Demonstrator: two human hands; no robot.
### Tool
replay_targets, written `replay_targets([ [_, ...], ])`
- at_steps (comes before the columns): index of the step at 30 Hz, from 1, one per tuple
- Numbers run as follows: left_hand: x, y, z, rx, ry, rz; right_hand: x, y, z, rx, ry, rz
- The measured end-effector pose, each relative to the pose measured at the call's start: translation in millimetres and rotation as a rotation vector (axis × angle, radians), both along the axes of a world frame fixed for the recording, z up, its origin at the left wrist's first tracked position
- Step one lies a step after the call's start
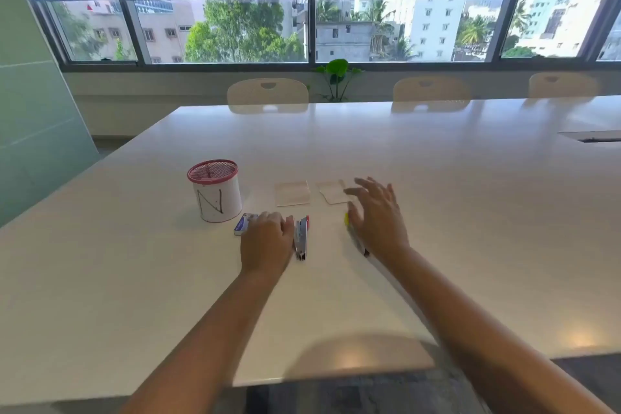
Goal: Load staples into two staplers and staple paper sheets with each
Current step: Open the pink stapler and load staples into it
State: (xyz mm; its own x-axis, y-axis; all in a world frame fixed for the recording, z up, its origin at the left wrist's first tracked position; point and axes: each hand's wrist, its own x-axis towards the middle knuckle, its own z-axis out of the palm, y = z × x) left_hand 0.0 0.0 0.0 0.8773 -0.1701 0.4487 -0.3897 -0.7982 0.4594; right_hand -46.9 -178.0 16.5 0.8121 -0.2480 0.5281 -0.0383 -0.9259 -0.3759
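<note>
A white pen cup (216, 193) with a red mesh rim and a hand-drawn "N" was seen standing on the white table (437, 212); every place below is given from that cup. Just to its right, at its near side, a small blue staple box (242, 224) was laid flat, partly covered by the left hand (267, 240). That hand was rested palm down on the table, fingers curled loosely over the box; whether the box was gripped could not be told. Immediately right of the hand, a red stapler (301, 238) was laid lengthwise, its metal side up, touched by the hand's edge or just beside it. Farther right of the cup and slightly behind the stapler, two small paper sheets (292, 193) (333, 191) were laid side by side, apart from each other. Farthest right, the right hand (378, 215) was held above the table with fingers spread and relaxed, nothing gripped. Beneath its palm, a yellow stapler (347, 219) was mostly hidden, only its yellow tip and a dark end being shown.
</note>
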Motion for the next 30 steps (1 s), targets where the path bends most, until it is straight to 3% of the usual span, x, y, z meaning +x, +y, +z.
replay_targets([
  [3,9,-4,2,-0.022,0.014,0.004,11,35,0,0.023,-0.093,0.164],
  [6,11,-7,3,0.021,0.091,0.002,15,68,0,0.136,0.012,0.246],
  [11,19,-3,0,0.105,0.127,-0.027,23,82,-6,0.226,0.262,0.189],
  [16,25,-9,3,0.09,0.171,0.028,22,78,2,0.337,0.365,0.151],
  [22,36,-3,2,-0.028,0.24,0.045,18,71,-1,0.332,0.424,0.151],
  [30,35,-2,7,-0.065,0.174,0.05,18,68,-4,0.051,0.356,0.089],
])
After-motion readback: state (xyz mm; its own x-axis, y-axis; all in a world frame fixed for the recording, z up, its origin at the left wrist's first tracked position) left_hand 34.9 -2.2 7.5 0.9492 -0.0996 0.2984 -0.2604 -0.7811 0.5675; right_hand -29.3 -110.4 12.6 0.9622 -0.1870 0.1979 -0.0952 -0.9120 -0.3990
